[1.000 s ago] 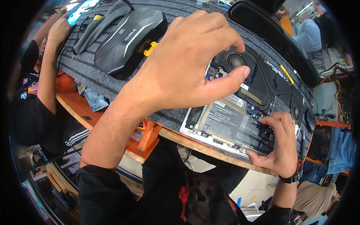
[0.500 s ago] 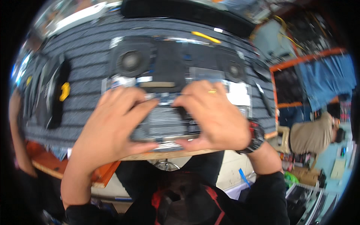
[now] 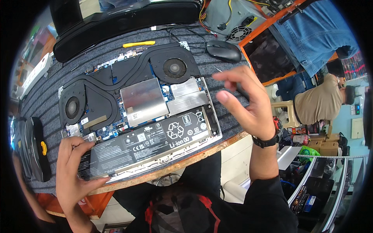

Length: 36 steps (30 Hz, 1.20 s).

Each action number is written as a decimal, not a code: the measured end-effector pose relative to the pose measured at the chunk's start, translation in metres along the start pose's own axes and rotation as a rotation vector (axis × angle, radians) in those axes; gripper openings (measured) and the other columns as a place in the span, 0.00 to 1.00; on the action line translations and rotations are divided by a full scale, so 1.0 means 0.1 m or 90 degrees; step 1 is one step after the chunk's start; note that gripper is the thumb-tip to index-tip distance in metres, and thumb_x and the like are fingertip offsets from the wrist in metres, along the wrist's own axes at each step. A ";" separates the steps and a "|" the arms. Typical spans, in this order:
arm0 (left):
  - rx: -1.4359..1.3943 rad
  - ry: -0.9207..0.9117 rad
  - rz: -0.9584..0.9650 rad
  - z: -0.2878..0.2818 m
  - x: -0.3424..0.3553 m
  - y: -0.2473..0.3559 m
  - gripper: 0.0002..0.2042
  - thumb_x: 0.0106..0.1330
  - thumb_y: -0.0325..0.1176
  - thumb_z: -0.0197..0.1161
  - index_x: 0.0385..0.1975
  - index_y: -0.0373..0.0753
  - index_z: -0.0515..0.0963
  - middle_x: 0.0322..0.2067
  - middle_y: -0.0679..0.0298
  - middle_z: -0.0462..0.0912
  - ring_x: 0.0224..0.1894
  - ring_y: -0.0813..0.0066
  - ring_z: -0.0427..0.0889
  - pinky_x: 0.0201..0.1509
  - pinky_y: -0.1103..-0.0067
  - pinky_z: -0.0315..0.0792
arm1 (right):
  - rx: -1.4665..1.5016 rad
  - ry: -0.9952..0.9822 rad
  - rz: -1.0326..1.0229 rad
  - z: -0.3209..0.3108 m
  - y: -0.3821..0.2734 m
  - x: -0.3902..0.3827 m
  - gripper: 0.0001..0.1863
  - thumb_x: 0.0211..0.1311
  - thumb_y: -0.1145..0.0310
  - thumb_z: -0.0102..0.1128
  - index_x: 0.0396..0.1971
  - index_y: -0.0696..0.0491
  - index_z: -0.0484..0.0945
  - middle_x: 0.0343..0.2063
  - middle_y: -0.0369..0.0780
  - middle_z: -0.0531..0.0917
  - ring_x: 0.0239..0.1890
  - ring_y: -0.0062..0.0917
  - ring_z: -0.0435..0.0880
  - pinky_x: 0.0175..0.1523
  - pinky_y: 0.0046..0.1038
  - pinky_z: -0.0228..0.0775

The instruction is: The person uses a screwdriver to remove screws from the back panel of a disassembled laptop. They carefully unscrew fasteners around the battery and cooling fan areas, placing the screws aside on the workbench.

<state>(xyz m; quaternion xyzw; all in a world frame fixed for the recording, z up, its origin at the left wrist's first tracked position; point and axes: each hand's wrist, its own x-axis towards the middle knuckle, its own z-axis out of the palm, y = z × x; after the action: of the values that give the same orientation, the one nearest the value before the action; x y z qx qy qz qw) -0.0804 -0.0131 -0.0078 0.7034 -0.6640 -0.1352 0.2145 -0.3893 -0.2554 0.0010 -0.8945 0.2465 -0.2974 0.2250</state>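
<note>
An opened laptop lies on the grey ribbed mat, showing two fans, metal shields and blue boards, with a long black battery along its front. My left hand grips the battery's left part, fingertips at its back edge and thumb at the front edge. My right hand is raised just beyond the laptop's right side, fingers apart and slightly curled, holding nothing. A dark, slim tool lies partly hidden behind that hand.
Nearby are a black stand, a yellow pry tool, a mouse, a power supply, a black case and a white power strip. A person sits at right; another person's arm is at far left.
My right hand has left the battery and lifted rightward, opening. My left hand came down to the battery, then shifted toward its left end. The view has swung round.
</note>
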 end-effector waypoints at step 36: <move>0.106 -0.079 -0.094 -0.06 -0.11 -0.04 0.45 0.32 0.60 0.72 0.50 0.31 0.79 0.38 0.57 0.69 0.42 0.61 0.70 0.44 0.67 0.66 | -0.006 -0.154 0.041 0.17 0.31 -0.50 0.43 0.34 0.45 0.78 0.53 0.55 0.80 0.38 0.37 0.78 0.39 0.28 0.76 0.46 0.29 0.63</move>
<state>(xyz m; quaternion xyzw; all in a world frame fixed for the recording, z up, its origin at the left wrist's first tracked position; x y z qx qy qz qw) -0.0751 -0.0014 -0.0057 0.7558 -0.6316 -0.1382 0.1037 -0.4231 -0.2466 -0.0493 -0.9165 0.2477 -0.1784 0.2585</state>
